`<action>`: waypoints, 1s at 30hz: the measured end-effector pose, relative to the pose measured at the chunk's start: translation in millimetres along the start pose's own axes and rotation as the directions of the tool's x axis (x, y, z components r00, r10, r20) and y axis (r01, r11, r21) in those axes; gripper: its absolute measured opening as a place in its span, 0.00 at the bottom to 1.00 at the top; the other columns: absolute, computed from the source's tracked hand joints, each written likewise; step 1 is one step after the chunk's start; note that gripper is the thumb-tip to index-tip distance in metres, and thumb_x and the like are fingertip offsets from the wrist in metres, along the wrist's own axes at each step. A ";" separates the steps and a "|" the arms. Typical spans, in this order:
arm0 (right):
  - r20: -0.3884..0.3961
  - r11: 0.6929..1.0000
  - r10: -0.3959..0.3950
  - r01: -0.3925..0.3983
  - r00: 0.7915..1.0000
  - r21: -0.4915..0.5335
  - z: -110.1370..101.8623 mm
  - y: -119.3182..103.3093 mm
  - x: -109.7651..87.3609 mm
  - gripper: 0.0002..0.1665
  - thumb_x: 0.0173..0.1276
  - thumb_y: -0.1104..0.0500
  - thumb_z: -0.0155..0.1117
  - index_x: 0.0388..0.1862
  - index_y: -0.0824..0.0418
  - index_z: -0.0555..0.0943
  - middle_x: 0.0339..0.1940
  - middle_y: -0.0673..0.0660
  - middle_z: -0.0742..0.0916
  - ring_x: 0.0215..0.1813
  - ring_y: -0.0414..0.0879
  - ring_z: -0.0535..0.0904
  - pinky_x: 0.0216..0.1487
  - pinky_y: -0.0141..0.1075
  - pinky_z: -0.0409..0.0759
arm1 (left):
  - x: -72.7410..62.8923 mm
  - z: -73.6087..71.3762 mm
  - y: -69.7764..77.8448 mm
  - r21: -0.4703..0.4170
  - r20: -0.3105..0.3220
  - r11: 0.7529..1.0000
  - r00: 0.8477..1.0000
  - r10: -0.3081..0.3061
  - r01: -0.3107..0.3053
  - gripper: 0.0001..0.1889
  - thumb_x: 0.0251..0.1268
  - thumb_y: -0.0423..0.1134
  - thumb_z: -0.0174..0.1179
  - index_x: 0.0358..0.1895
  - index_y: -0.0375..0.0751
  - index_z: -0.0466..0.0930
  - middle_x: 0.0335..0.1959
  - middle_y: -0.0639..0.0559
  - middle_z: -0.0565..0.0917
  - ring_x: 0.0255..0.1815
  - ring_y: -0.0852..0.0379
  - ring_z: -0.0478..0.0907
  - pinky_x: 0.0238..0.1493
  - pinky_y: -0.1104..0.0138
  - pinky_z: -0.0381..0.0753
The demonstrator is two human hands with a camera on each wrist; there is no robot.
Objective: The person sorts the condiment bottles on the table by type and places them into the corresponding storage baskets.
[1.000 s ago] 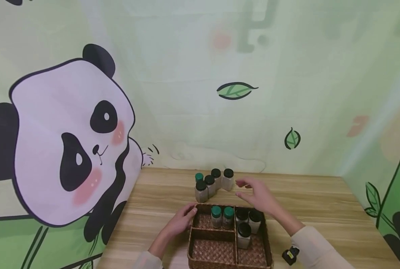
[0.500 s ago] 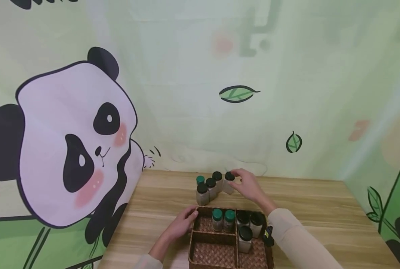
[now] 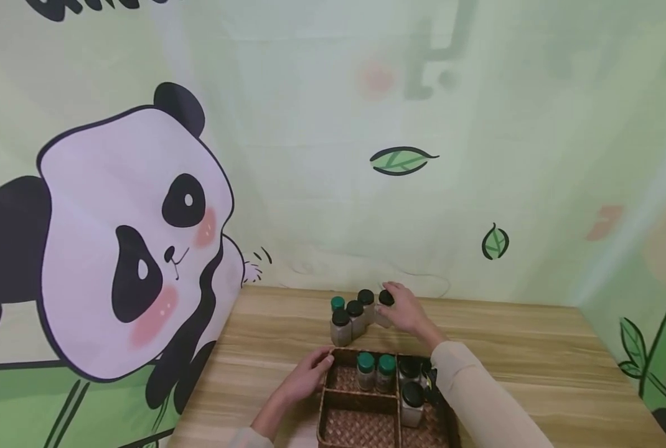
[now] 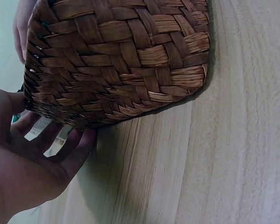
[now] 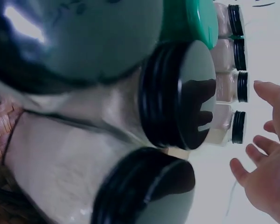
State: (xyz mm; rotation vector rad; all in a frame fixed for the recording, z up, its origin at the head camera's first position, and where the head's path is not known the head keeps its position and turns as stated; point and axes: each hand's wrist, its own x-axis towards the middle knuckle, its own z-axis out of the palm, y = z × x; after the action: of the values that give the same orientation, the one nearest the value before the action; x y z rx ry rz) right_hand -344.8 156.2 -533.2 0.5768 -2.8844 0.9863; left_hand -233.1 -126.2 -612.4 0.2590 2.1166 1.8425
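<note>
My left hand (image 3: 305,376) grips the far left corner of a brown woven divided basket (image 3: 358,428); in the left wrist view its thumb lies at the rim and its fingers bend against the outer wall. My right hand (image 3: 407,311) reaches past the basket to the rightmost black-capped jar (image 3: 383,318) in the far group. Seen from the right wrist, the right thumb and spread fingers (image 5: 240,171) stand on either side of that jar's cap. Two green-capped jars (image 3: 365,371) stand upright in the far left compartment, and several black-capped jars (image 3: 412,404) in the right one.
Left of the right hand stand several other jars: black-capped jars (image 3: 341,328) and a green-capped jar (image 3: 337,303) behind them. A panda-printed cloth (image 3: 310,186) hangs at the back edge of the wooden table (image 3: 523,361). The right sleeve (image 3: 478,386) overlaps the basket's right side.
My right hand has come in leftward from beside the far jars and now reaches round the rightmost one. The left hand keeps its place on the basket. The head view has tilted slightly.
</note>
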 end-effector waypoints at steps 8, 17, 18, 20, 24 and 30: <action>0.105 0.991 -0.014 0.028 0.994 -0.133 1.0 7.5 -1.1 0.41 0.77 0.55 0.67 0.79 0.75 0.65 0.76 0.77 0.70 0.75 0.74 0.68 0.73 0.63 0.69 | 0.1 1.6 -0.6 0.018 0.008 1.000 1.000 -0.005 0.005 0.27 0.89 0.45 0.48 0.78 0.30 0.65 0.73 0.28 0.71 0.70 0.30 0.72 0.56 0.43 0.85; 0.029 0.987 -0.030 0.034 0.999 -0.157 8.7 8.6 -7.9 0.32 0.68 0.59 0.77 0.67 0.68 0.78 0.58 0.67 0.82 0.58 0.64 0.81 0.59 0.57 0.81 | 1.1 0.3 1.6 -0.006 0.019 1.000 1.000 -0.007 0.007 0.27 0.89 0.47 0.47 0.78 0.32 0.65 0.73 0.31 0.71 0.69 0.32 0.74 0.58 0.45 0.84; 0.024 0.988 -0.036 0.039 0.999 -0.148 9.6 8.8 -8.2 0.29 0.67 0.61 0.77 0.65 0.67 0.79 0.57 0.66 0.83 0.57 0.62 0.82 0.58 0.56 0.82 | 1.5 0.1 1.4 -0.010 0.020 1.000 1.000 -0.009 0.009 0.27 0.89 0.47 0.47 0.78 0.33 0.66 0.73 0.31 0.71 0.69 0.32 0.74 0.58 0.45 0.84; 0.022 0.990 -0.067 0.069 0.998 -0.123 11.0 9.3 -9.3 0.25 0.65 0.66 0.77 0.60 0.66 0.81 0.54 0.65 0.85 0.56 0.61 0.83 0.58 0.56 0.82 | 1.7 -0.1 0.9 -0.013 0.025 1.000 1.000 -0.009 0.009 0.27 0.89 0.47 0.47 0.78 0.32 0.65 0.73 0.31 0.71 0.69 0.32 0.74 0.58 0.45 0.85; 0.043 0.984 -0.160 0.162 0.986 -0.068 11.9 8.2 -12.0 0.24 0.61 0.75 0.74 0.56 0.68 0.81 0.53 0.65 0.87 0.57 0.63 0.84 0.60 0.57 0.82 | 1.3 -0.4 -0.3 -0.023 0.030 1.000 1.000 -0.010 0.010 0.27 0.89 0.46 0.47 0.79 0.32 0.64 0.73 0.30 0.71 0.69 0.31 0.74 0.58 0.45 0.85; 0.060 0.987 -0.148 0.151 0.987 -0.048 14.0 6.8 -15.4 0.27 0.60 0.72 0.77 0.58 0.71 0.80 0.54 0.67 0.87 0.57 0.63 0.83 0.61 0.57 0.81 | 0.6 -0.1 0.3 -0.001 0.022 1.000 1.000 -0.006 0.006 0.27 0.89 0.47 0.47 0.78 0.31 0.65 0.73 0.30 0.70 0.69 0.32 0.74 0.57 0.45 0.85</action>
State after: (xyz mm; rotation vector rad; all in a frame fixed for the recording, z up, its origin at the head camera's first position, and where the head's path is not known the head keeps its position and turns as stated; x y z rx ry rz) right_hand -331.8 157.9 -550.7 0.8157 -2.8545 0.8851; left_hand -233.7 -126.0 -612.1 0.2708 2.0988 1.8291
